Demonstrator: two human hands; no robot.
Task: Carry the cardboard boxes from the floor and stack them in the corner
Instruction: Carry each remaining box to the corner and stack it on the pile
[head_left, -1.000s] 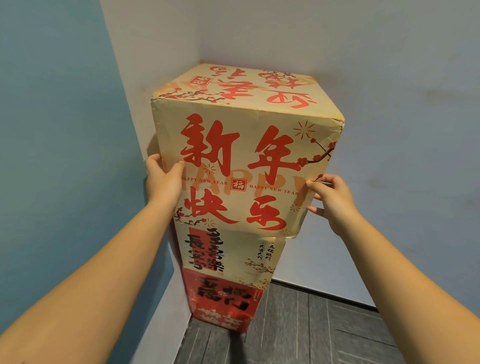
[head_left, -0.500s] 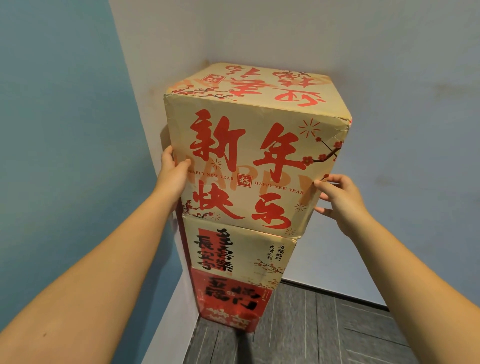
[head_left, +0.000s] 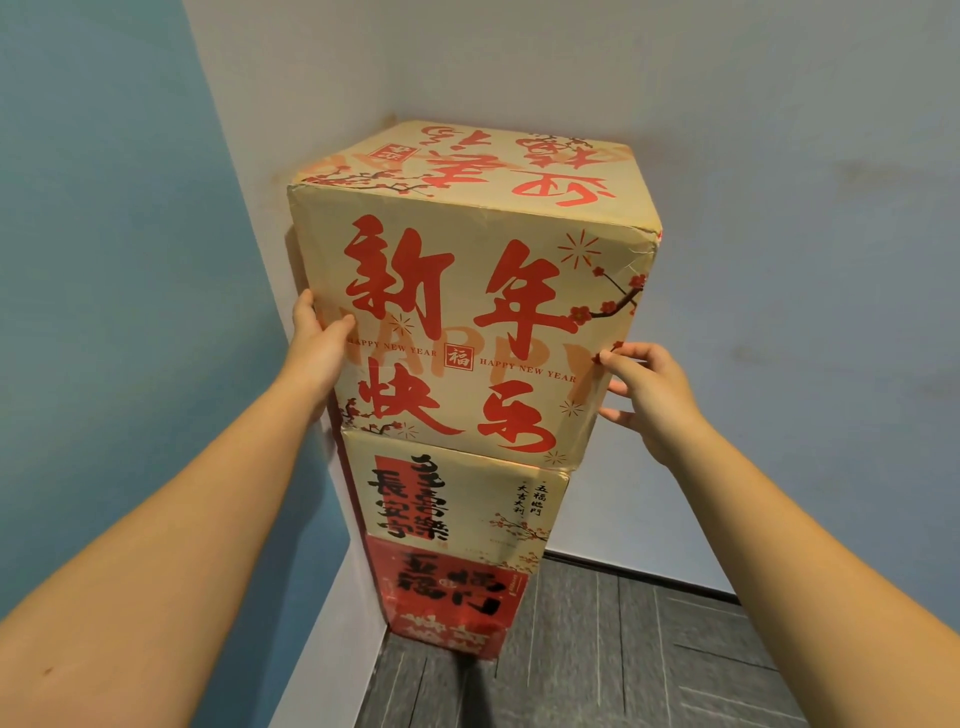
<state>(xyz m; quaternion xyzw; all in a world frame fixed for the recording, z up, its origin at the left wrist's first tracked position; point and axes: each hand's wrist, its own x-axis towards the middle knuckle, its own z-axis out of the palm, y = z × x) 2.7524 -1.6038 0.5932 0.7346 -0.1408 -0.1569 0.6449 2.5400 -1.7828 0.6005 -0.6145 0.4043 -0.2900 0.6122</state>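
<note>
**Top box settles onto corner stack**

A large cream-and-gold cardboard box printed with red calligraphy and "HAPPY NEW YEAR" (head_left: 467, 332) now sits deeper in the corner than a second ago, its back edges close against the pale grey walls (head_left: 779, 156), and it looks squared up over the boxes beneath. It crowns a three-high column: below it a smaller cream cardboard box with black characters on a red panel (head_left: 457, 499), and at the bottom a red cardboard box with black lettering (head_left: 452, 597) standing on the dark grey plank floor (head_left: 649, 649). The top box overhangs both, so the stack is top-heavy. Its printed paper skin is smooth with a faint sheen, creased and scuffed white at the upper right corner; plum-blossom sprigs and firework bursts decorate the faces. The left hand (head_left: 314, 345) lies along the box's left edge, thumb flat on the front face, fingers out of view round the side. The right hand (head_left: 644, 389) touches the right edge only with the tips of its loosely spread fingers, its grip apart. This placement appears all but finished, needing release only.
</note>
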